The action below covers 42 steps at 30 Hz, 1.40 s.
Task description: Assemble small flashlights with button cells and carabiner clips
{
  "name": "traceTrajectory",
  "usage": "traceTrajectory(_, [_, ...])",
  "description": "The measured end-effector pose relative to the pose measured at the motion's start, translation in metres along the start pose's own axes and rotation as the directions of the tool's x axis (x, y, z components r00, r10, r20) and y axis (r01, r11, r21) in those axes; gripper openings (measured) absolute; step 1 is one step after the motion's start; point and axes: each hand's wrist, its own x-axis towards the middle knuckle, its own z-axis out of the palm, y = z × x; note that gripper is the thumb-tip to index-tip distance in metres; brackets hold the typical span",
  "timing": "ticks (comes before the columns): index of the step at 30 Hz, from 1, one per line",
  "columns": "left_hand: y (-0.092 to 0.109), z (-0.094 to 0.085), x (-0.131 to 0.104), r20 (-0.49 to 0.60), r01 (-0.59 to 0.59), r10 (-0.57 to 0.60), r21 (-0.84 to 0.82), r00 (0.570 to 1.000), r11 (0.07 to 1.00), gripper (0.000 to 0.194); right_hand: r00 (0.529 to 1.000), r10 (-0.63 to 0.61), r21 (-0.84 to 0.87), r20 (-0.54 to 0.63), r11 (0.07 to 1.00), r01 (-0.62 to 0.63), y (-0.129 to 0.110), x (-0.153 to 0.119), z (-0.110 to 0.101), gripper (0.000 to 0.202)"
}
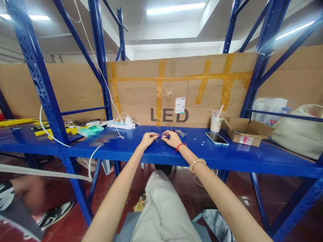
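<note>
Over the blue shelf top (131, 148), both my hands pinch one short, slim purple stick (162, 136) with a pale band, held level between them. My left hand (148, 139) has its fingers closed on one end. At the other end, the fingers of my right hand (172, 138) are closed on it; a red string and a beaded bracelet circle that wrist. Just behind my right hand lies a small heap of silver metal pieces (180, 133), partly hidden, with something dark beside it. The stick's exact kind is too small to make out.
To the right are a phone (217, 138), a cup with a straw (216, 122), an open cardboard box (246, 132) and a pale bag (300, 129). At left sit a white power strip (121, 125) and a green packet (92, 130). Blue posts flank the shelf; cardboard (141, 94) backs it.
</note>
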Motion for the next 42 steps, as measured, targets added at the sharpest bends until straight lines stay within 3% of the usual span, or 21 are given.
traceTrajectory(7, [0.002,-0.001,0.0,0.048,-0.016,0.018,-0.029,0.999,0.999,0.026,0.988,-0.025,0.072,0.155,0.997,0.014,0.001,0.001,0.004,0.032])
traceTrajectory(14, [0.003,0.002,0.0,0.069,0.022,-0.018,-0.058,0.997,0.998,0.032,0.985,-0.044,0.127,0.167,0.992,0.023,0.004,0.004,0.004,0.036])
traceTrajectory(24, [0.003,-0.006,0.007,-0.22,0.053,-0.103,-0.222,0.97,0.974,0.032,0.992,0.041,0.102,0.115,0.993,-0.053,0.01,0.006,0.006,0.04])
traceTrajectory(32, [-0.006,-0.003,0.011,-0.319,0.088,-0.222,-0.383,0.921,0.919,0.03,0.982,0.062,0.121,0.178,0.989,-0.084,0.014,0.006,0.005,0.046])
traceTrajectory(36, [-0.002,-0.006,0.01,-0.252,0.11,-0.253,-0.471,0.934,0.875,0.029,0.98,0.056,0.155,0.189,0.984,-0.086,0.017,0.005,0.007,0.053])
traceTrajectory(42, [0.017,-0.01,0.0,0.094,0.216,-0.204,-0.643,0.974,0.735,0.058,0.981,0.04,0.241,0.189,0.967,-0.086,0.019,0.005,0.006,0.054])
